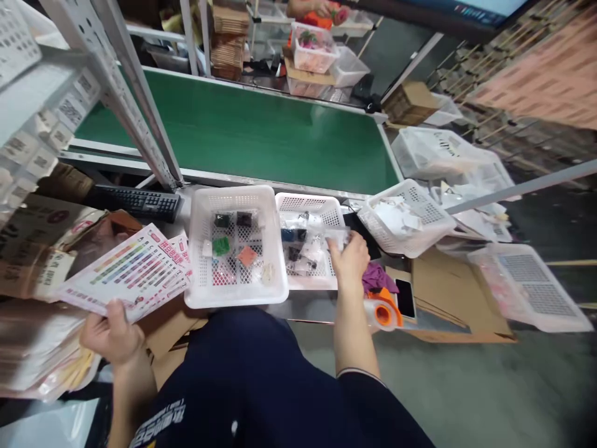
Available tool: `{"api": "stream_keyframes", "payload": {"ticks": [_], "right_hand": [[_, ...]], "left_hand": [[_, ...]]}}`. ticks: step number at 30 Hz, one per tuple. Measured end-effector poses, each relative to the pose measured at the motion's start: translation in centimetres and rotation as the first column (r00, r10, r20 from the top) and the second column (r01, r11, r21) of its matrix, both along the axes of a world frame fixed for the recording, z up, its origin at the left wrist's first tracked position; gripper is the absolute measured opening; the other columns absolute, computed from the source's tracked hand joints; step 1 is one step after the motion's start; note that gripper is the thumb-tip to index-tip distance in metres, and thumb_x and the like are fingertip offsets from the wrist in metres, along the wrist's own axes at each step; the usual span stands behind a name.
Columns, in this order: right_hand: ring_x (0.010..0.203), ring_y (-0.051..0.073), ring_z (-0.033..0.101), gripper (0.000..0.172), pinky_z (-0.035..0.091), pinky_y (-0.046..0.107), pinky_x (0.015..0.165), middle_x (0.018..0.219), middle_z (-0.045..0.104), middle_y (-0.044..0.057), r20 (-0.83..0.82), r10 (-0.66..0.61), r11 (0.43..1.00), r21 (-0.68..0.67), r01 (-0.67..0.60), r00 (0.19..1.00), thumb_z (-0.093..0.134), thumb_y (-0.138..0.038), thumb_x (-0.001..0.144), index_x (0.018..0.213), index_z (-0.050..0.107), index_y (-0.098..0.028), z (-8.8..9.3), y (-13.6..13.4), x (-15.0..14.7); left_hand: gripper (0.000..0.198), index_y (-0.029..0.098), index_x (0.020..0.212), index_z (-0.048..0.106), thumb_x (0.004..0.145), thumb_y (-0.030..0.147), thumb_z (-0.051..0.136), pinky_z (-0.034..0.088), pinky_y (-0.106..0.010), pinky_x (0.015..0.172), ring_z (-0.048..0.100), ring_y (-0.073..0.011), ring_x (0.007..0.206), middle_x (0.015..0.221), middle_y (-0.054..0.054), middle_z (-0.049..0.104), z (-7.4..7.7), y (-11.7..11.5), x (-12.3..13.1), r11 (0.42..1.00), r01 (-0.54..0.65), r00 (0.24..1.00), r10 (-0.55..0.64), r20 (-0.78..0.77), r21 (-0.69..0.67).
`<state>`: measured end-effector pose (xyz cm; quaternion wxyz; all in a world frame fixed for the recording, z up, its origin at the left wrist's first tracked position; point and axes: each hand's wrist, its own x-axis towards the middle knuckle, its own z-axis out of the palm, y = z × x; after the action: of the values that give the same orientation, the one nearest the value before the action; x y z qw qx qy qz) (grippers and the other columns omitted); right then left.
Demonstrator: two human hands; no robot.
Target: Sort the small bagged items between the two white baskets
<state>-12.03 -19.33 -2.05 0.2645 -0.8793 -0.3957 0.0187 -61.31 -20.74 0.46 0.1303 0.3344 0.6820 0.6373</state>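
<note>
Pinched in my left hand (112, 334) is a printed color chart sheet (125, 270), with a second similar sheet partly behind it. My right hand (352, 258) is over the right edge of a smaller white basket (309, 200), its fingers closed on a small clear plastic bag (337, 236). That basket holds several small bags with dark and pale contents. To its left stands a larger white basket (237, 302). Inside lie small packets, among them a green packet (221, 246), an orange packet (247, 255) and dark ones.
Behind the baskets runs a green conveyor belt (261, 137). A keyboard (133, 202) and metal posts are at left. To the right are a white basket of papers (410, 242), a tape dispenser (385, 311), a phone (405, 298) and cardboard (452, 286). Another person's hands (321, 9) show across the belt.
</note>
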Motion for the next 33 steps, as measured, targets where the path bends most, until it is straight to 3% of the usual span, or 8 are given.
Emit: {"api": "stream_keyframes", "payload": {"ticks": [4,8,10,14,22,27,29,33], "right_hand": [[0.146,0.045,0.046,0.074,0.042,0.062,0.118,0.160,0.047,0.031,0.078,0.496,0.858,-0.194,-0.475,0.865,0.057,-0.038,0.099,0.163,0.039,-0.006,-1.4,0.6,-5.6],[0.159,0.042,0.034,0.082,0.031,0.064,0.128,0.174,0.036,0.017,-0.176,0.958,0.129,-0.435,-0.891,0.225,0.066,-0.009,0.087,0.164,0.045,-0.024,-4.8,2.8,-13.6],[0.160,0.047,0.028,0.089,0.032,0.070,0.124,0.178,0.028,0.018,-0.247,0.958,-0.016,-0.550,-0.835,0.144,0.074,-0.008,0.082,0.165,0.044,-0.026,-6.5,4.1,-15.1],[0.141,0.042,0.052,0.058,0.059,0.053,0.096,0.164,0.048,0.022,-0.209,0.961,-0.001,-0.653,-0.757,0.179,0.058,-0.019,0.101,0.158,0.051,-0.024,-7.8,5.2,-15.0],[0.117,0.030,0.063,0.025,0.057,0.039,0.089,0.124,0.072,0.013,-0.118,0.979,0.059,-0.618,-0.784,0.167,0.055,-0.018,0.103,0.112,0.077,-0.023,-3.5,3.2,-14.2],[0.127,0.032,0.057,0.042,0.052,0.048,0.109,0.142,0.064,0.016,0.271,0.765,0.642,-0.251,-0.725,0.584,0.052,-0.016,0.102,0.140,0.068,-0.022,1.9,1.8,-6.0],[0.137,0.041,0.054,0.047,0.049,0.060,0.113,0.149,0.060,0.022,0.291,0.665,0.746,-0.216,-0.630,0.688,0.061,-0.023,0.099,0.146,0.064,-0.017,2.3,1.9,-3.8],[0.157,0.044,0.036,0.064,0.036,0.066,0.125,0.166,0.045,0.024,0.054,0.851,0.519,-0.247,-0.819,0.523,0.064,-0.036,0.100,0.158,0.050,-0.014,-1.1,4.9,-9.0]], "left_hand": [[0.032,0.020,0.080,0.071,0.070,0.047,0.084,0.059,-0.052,0.093,0.063,-0.0234,0.078,0.075,0.000,0.064,-0.7,-0.5,0.5,0.998,-0.054,0.997,0.053,0.059,0.020],[0.036,0.019,0.074,0.067,0.067,0.051,0.083,0.058,-0.047,0.085,0.058,-0.0208,0.073,0.072,0.001,0.058,-0.3,-0.6,1.2,0.998,-0.069,0.996,0.068,0.063,0.012],[0.037,0.018,0.074,0.067,0.068,0.050,0.084,0.057,-0.046,0.087,0.057,-0.0194,0.072,0.071,0.002,0.057,0.1,-0.7,1.2,0.996,-0.053,0.997,0.048,0.064,0.071],[0.037,0.013,0.075,0.071,0.068,0.045,0.087,0.056,-0.041,0.083,0.055,-0.0161,0.071,0.077,-0.001,0.065,-0.1,-1.6,0.5,0.979,-0.068,0.997,0.060,0.045,0.191],[0.047,0.010,0.098,0.078,0.067,0.044,0.090,0.055,-0.059,0.104,0.066,-0.0208,0.079,0.085,-0.003,0.071,-2.4,-3.9,-0.2,0.986,-0.164,0.932,0.163,0.323,-0.027],[0.044,0.008,0.097,0.075,0.065,0.036,0.088,0.052,-0.061,0.112,0.072,-0.0247,0.087,0.085,-0.004,0.073,-1.2,-2.8,-0.9,0.984,-0.171,0.929,0.142,0.342,0.056],[0.045,0.008,0.097,0.073,0.065,0.036,0.088,0.052,-0.060,0.113,0.073,-0.0269,0.092,0.086,-0.004,0.074,-1.0,-2.1,-1.1,0.983,-0.164,0.920,0.123,0.372,0.080],[0.042,0.009,0.099,0.072,0.069,0.036,0.085,0.055,-0.058,0.112,0.074,-0.0297,0.105,0.089,-0.005,0.075,-0.7,-1.0,-0.9,0.988,-0.126,0.903,0.080,0.422,0.084]]}}
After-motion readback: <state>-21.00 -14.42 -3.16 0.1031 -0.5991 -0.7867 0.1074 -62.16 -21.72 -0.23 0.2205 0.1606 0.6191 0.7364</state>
